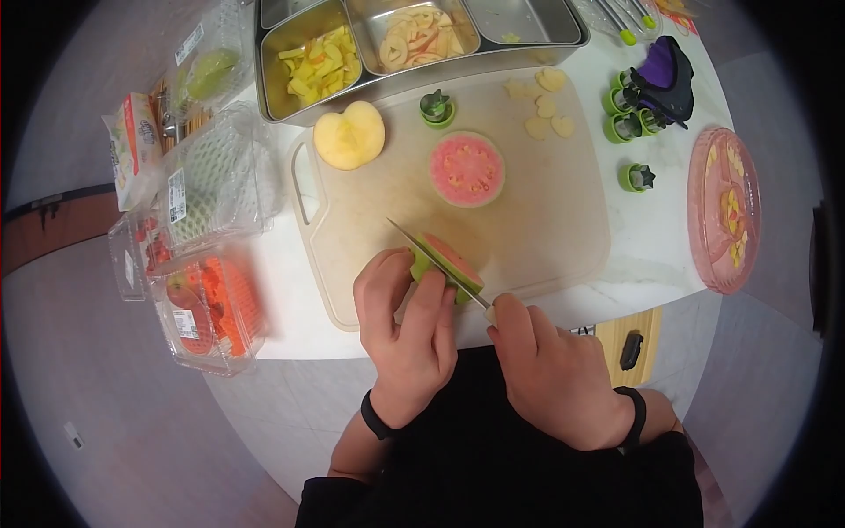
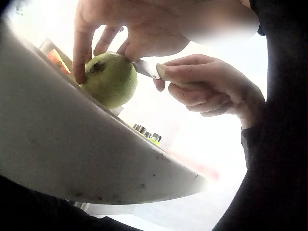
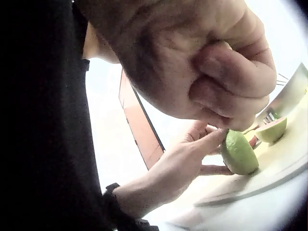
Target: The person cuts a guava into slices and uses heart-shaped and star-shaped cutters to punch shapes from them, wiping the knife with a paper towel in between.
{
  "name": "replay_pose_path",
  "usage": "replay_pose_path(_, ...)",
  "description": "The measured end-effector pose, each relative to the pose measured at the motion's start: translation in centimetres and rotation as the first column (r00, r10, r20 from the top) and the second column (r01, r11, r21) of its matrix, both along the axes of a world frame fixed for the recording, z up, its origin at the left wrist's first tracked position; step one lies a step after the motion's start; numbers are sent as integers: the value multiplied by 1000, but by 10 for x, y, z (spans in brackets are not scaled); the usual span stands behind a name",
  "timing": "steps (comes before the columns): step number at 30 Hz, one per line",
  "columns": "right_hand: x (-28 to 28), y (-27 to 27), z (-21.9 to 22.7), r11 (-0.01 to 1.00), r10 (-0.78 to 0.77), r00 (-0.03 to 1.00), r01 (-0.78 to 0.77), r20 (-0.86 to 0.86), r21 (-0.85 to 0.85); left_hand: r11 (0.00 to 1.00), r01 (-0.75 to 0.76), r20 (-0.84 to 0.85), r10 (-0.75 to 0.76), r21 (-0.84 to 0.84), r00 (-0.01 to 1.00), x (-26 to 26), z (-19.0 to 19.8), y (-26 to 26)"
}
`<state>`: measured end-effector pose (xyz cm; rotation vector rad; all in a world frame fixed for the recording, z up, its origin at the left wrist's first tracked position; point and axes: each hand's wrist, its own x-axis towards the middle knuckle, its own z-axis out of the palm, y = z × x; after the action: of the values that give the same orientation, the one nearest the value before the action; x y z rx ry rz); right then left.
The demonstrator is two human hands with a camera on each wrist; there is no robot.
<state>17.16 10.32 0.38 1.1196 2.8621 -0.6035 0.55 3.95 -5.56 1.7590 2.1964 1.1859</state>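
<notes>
Right hand (image 1: 559, 378): clenched round the handle of a knife (image 1: 440, 267), its slim steel blade laid across the guava piece. Guava piece (image 2: 113, 84): grasped beneath the bent fingers of the left hand (image 1: 407, 339), at the near edge of the beige cutting board (image 1: 546, 238); skin green, flesh pink. Guava half (image 1: 467, 169): set beyond the blade, round pink cut face turned up, seeds exposed. Beside it: one peeled yellow fruit (image 1: 349, 135), rounded and notched; one green-rimmed metal cutter (image 1: 436, 107). Compartmented stainless-steel tray (image 1: 422, 69): left filled with chopped yellow pieces (image 1: 321, 68), middle with pale thin slices (image 1: 422, 37). Clear plastic clamshell (image 1: 211, 308): red fruit and orange netting held within. Pink oval dish (image 1: 704, 251): yellow pieces contained.
</notes>
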Motion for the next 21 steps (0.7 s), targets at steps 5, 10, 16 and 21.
replay_pose_path(5,1,1,7,999,-24,1000,24,1,-41,1000,-2,45,3,-5,999,2,4,2)
replay_pose_path(10,9,-5,0,999,-38,996,40,-82,28,1000,-20,86,20,-3,996,0,2,3)
replay_pose_path(16,2,-3,-6,999,-10,1000,9,-20,-46,1000,-8,36,7,8,999,-1,0,2)
replay_pose_path(21,0,-7,-6,1000,-21,1000,21,2,-14,999,-28,36,28,16,999,0,-3,1)
